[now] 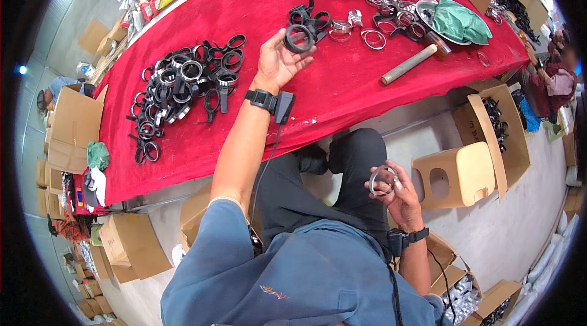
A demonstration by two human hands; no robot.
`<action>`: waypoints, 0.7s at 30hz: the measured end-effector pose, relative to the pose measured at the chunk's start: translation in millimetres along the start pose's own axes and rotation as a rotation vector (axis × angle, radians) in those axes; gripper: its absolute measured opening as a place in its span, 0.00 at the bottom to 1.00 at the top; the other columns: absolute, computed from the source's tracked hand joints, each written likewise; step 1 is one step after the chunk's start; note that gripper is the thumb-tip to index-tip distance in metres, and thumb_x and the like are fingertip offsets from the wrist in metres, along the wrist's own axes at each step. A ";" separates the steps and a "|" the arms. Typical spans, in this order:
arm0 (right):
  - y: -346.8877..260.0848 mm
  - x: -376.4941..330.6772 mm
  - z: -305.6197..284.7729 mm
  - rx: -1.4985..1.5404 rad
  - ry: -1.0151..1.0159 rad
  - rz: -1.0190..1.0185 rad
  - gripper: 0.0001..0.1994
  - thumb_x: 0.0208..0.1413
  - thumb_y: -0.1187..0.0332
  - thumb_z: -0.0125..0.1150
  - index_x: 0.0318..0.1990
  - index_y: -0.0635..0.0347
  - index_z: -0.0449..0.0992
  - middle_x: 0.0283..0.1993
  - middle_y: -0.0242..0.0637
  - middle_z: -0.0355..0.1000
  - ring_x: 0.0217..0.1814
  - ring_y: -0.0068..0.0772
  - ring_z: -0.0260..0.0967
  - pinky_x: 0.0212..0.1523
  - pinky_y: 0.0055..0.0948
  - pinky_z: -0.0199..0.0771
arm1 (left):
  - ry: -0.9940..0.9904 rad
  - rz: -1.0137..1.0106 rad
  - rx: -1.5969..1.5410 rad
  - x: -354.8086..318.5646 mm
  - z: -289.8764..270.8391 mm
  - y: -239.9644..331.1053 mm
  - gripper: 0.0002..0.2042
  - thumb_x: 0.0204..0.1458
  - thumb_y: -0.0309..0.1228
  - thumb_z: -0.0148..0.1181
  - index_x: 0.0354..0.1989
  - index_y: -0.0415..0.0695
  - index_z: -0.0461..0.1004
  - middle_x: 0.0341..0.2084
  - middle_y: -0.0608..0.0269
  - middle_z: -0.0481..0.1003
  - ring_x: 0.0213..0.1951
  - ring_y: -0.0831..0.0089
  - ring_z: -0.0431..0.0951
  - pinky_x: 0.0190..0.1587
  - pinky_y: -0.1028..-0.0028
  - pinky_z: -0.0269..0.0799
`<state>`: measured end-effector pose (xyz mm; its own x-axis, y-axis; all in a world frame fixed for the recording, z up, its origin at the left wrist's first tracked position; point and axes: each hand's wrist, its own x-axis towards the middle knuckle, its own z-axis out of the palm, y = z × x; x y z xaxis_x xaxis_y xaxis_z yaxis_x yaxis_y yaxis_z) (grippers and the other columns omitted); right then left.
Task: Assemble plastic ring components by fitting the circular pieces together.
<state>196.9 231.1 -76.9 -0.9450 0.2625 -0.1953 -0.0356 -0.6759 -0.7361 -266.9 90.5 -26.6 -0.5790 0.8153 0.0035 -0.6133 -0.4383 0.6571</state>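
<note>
Out over the red-covered table, my left hand (276,64) has its fingers closed on a round black ring (299,39). Behind that ring lie a few more black rings with handle-like arms (310,15), partly overlapped by it. Lower down, beside my right knee, my right hand (401,199) grips a thin shiny metal ring (382,181) between thumb and fingers. A large heap of black ring parts with arms, some with silvery rims (183,78), covers the table left of my left hand.
Right of my left hand lie loose silver rings (373,39), a mallet (411,63) and a tray holding green cloth (458,20). A tan plastic stool (468,173) and open cartons (510,118) stand at right. Another person (550,78) sits at far right.
</note>
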 end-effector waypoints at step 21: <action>-47.4 36.9 50.1 0.402 -0.492 -0.183 0.41 0.63 0.57 0.70 0.80 0.45 0.57 0.81 0.65 0.51 0.77 0.76 0.60 0.67 0.58 0.77 | -0.214 -0.073 -0.049 -150.5 79.0 -34.6 0.37 0.63 0.42 0.57 0.76 0.32 0.59 0.71 0.30 0.65 0.71 0.29 0.67 0.58 0.43 0.82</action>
<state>147.4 238.3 -16.7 -0.9469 0.1167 0.2996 -0.2384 -0.8799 -0.4110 -116.1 12.8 9.7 -0.4081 0.9050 0.1201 -0.6779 -0.3885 0.6241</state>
